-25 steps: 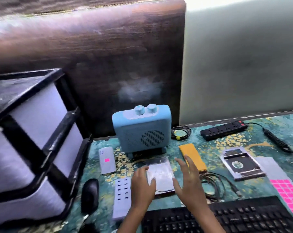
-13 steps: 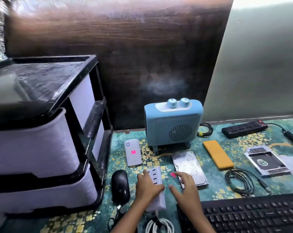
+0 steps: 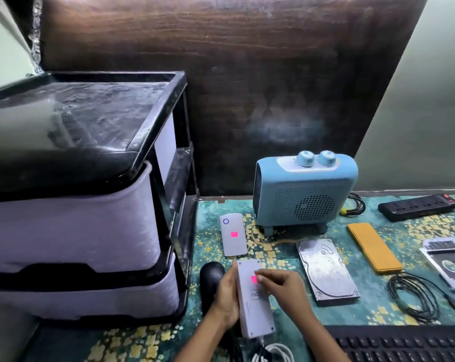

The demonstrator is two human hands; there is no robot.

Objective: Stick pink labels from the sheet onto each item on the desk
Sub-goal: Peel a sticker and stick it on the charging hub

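My left hand point(image 3: 226, 296) grips the left side of a long white USB hub point(image 3: 255, 304), turned so its plain back faces up. My right hand point(image 3: 281, 286) presses a pink label point(image 3: 254, 279) onto that back with its fingertips. A white power bank point(image 3: 233, 237) beyond the hub carries a pink label point(image 3: 234, 234). A black mouse point(image 3: 211, 278) lies just left of my left hand. On the desk to the right lie a hard drive point(image 3: 326, 270), a yellow pouch point(image 3: 373, 246) and a drive caddy point(image 3: 448, 265). The label sheet is out of view.
A blue heater point(image 3: 304, 189) stands at the back of the desk. A black power strip point(image 3: 418, 207) lies far right. A coiled black cable point(image 3: 414, 296) and a black keyboard point(image 3: 403, 344) sit front right. A black-and-white drawer unit point(image 3: 85, 194) fills the left.
The view swung left. My hands left the hard drive, my left hand took up the USB hub and flipped it over, and my right hand brought a pink label onto its back.
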